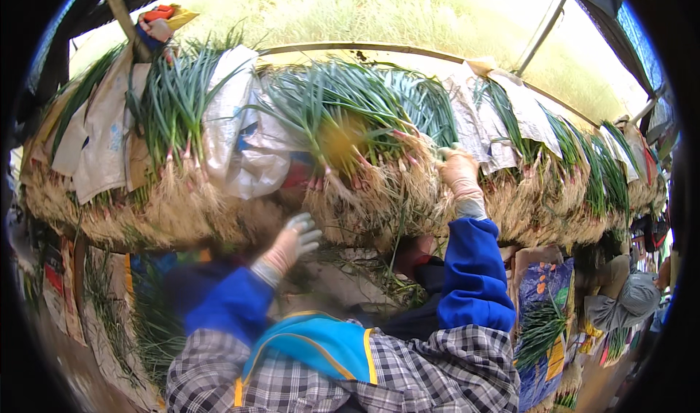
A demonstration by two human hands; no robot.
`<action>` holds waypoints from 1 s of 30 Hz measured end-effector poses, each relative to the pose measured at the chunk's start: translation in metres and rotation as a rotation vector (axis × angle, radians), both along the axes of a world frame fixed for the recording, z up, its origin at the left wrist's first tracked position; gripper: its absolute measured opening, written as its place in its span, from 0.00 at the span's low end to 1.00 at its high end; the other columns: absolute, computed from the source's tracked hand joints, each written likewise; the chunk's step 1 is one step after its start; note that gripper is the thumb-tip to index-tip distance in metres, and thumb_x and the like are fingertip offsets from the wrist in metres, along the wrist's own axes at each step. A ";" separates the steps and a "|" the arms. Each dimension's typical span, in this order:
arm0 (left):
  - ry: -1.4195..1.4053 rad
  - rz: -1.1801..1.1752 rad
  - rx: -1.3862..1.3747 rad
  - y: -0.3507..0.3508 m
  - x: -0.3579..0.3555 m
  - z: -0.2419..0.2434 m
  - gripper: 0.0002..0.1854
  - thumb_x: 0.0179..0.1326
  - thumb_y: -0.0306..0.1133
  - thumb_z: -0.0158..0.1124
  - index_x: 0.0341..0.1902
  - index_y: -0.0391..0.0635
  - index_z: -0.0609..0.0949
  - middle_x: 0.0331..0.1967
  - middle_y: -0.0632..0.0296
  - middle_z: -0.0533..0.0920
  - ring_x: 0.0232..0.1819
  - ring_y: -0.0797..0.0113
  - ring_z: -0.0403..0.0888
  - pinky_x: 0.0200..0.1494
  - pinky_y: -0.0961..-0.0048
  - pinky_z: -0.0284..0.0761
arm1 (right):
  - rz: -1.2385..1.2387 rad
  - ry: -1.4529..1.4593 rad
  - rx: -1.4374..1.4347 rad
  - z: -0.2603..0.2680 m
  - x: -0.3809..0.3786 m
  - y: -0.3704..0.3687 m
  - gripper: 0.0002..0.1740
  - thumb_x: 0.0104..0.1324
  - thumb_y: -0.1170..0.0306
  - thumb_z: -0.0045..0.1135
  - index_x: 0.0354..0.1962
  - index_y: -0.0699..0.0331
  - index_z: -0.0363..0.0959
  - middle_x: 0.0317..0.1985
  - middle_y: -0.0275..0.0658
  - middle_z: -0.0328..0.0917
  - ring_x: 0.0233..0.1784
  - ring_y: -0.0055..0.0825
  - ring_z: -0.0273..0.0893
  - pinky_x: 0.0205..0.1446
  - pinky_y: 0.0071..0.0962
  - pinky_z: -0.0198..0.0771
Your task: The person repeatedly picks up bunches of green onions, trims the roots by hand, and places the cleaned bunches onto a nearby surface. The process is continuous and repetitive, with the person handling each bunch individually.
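A long pile of green onions (350, 101) lies across in front of me, dark leaves pointing away and pale tangled roots (377, 200) hanging towards me. My right hand (458, 171), in a thin work glove with coated fingertips, reaches up against the right side of the nearest bunch. Its fingers are bent among the leaves and roots; whether they grip anything is hidden. Below the near edge of the pile, my left hand (291, 242), gloved alike, is held with its fingers apart and nothing in them. A yellowish blur covers part of the middle bunch.
White woven sacks (232, 101) and crumpled clear plastic (262, 175) lie between the bunches. Loose green leaves (156, 309) are down at my left. Onions (541, 328) rest on a printed sack (528, 292) at right, near another person (626, 298). Poles (544, 30) stand behind the pile.
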State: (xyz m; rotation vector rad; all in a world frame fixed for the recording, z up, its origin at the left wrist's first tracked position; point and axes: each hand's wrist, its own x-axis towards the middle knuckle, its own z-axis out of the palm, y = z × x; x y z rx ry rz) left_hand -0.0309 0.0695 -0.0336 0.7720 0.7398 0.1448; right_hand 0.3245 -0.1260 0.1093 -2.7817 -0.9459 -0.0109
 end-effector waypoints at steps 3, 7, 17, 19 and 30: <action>0.036 0.127 -0.102 -0.053 -0.033 -0.014 0.20 0.67 0.35 0.49 0.62 0.49 0.67 0.62 0.54 0.68 0.58 0.53 0.73 0.56 0.54 0.70 | 0.152 -0.401 0.418 0.022 -0.024 0.017 0.18 0.56 0.62 0.61 0.43 0.58 0.78 0.42 0.44 0.78 0.47 0.42 0.75 0.51 0.37 0.69; 0.055 0.072 -0.164 -0.088 -0.053 -0.021 0.18 0.68 0.33 0.45 0.60 0.47 0.69 0.60 0.55 0.70 0.57 0.55 0.74 0.56 0.58 0.71 | 0.422 -0.286 0.271 -0.005 -0.076 0.060 0.19 0.56 0.53 0.61 0.33 0.60 0.77 0.34 0.41 0.76 0.39 0.39 0.75 0.44 0.40 0.69; -0.060 -0.113 0.206 -0.019 -0.079 0.096 0.16 0.68 0.32 0.49 0.57 0.44 0.74 0.50 0.56 0.79 0.50 0.63 0.79 0.54 0.68 0.73 | 0.423 -0.377 0.698 0.049 -0.081 0.117 0.11 0.64 0.62 0.55 0.28 0.60 0.76 0.23 0.38 0.73 0.27 0.31 0.72 0.33 0.35 0.69; -0.101 -0.220 0.233 -0.014 -0.078 0.118 0.17 0.68 0.34 0.49 0.58 0.44 0.73 0.50 0.55 0.79 0.50 0.64 0.79 0.54 0.70 0.73 | 0.405 -0.324 0.417 0.051 -0.094 0.109 0.12 0.65 0.61 0.53 0.31 0.60 0.76 0.23 0.39 0.75 0.27 0.34 0.74 0.35 0.35 0.71; 0.105 -0.135 0.247 -0.022 0.015 0.066 0.21 0.64 0.53 0.55 0.45 0.50 0.81 0.32 0.70 0.81 0.24 0.82 0.71 0.33 0.81 0.71 | 0.533 0.152 0.076 -0.050 -0.217 0.061 0.21 0.61 0.47 0.53 0.32 0.58 0.76 0.22 0.43 0.79 0.28 0.41 0.79 0.33 0.39 0.73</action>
